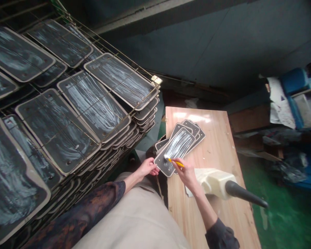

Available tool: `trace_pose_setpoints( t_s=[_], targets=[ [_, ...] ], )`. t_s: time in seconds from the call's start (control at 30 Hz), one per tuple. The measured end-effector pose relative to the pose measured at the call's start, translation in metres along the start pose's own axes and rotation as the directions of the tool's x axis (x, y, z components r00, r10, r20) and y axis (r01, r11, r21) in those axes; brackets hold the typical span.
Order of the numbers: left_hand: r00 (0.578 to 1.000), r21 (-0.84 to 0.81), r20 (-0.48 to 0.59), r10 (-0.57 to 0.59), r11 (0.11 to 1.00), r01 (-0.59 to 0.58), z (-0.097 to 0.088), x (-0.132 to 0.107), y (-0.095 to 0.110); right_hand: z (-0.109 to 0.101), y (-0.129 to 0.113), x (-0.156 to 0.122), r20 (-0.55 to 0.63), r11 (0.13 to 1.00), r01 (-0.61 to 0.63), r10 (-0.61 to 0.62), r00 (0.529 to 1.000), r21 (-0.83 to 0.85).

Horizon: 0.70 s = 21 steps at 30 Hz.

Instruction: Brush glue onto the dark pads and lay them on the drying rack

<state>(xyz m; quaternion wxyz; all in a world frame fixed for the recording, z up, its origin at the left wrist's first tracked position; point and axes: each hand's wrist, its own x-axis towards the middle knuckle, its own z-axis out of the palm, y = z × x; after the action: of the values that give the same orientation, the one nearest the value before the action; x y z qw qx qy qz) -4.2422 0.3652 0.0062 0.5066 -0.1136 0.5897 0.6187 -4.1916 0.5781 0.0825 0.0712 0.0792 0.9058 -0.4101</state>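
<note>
- The top panel (176,147) lies between the two hands. White streaks cover most of its dark face, and the end nearest the hands looks barest, so I judge this coat well on but not finished.
- The brush (175,162) has its tip on that near end.
- The right hand (188,173) is closed around the brush's yellow handle.
- The left hand (148,167) has its fingers curled onto the panel's near corner, steadying it.
- Under the panel and beyond the hands is a fanned pile (198,130) showing no white where its edges stick out, so it seems uncoated.
- A cream jug (212,181) lies on the desk (217,152), just right of the right hand.
- Left of the left hand, a wire rack (155,80) holds many coated panels (93,103).
</note>
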Motion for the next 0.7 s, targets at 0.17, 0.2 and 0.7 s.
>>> trace_pose_setpoints(
  t_s=[0.17, 0.2, 0.7],
  targets=[
    [1.000, 0.006, 0.002, 0.002, 1.000, -0.002, 0.000, -0.004, 0.005, -0.011, 0.007, 0.019, -0.227, 0.996, -0.044, 0.061, 0.972, 0.079],
    [1.000, 0.009, 0.001, 0.001, 1.000, -0.001, 0.000, -0.005, 0.006, -0.009, 0.010, 0.022, -0.275, 0.999, -0.023, 0.033, 0.961, 0.037],
    [0.999, 0.035, -0.032, 0.020, 0.999, -0.019, 0.003, -0.003, 0.004, 0.034, -0.006, -0.064, -0.029, 0.871, -0.260, 0.299, 0.954, 0.416]
  ],
)
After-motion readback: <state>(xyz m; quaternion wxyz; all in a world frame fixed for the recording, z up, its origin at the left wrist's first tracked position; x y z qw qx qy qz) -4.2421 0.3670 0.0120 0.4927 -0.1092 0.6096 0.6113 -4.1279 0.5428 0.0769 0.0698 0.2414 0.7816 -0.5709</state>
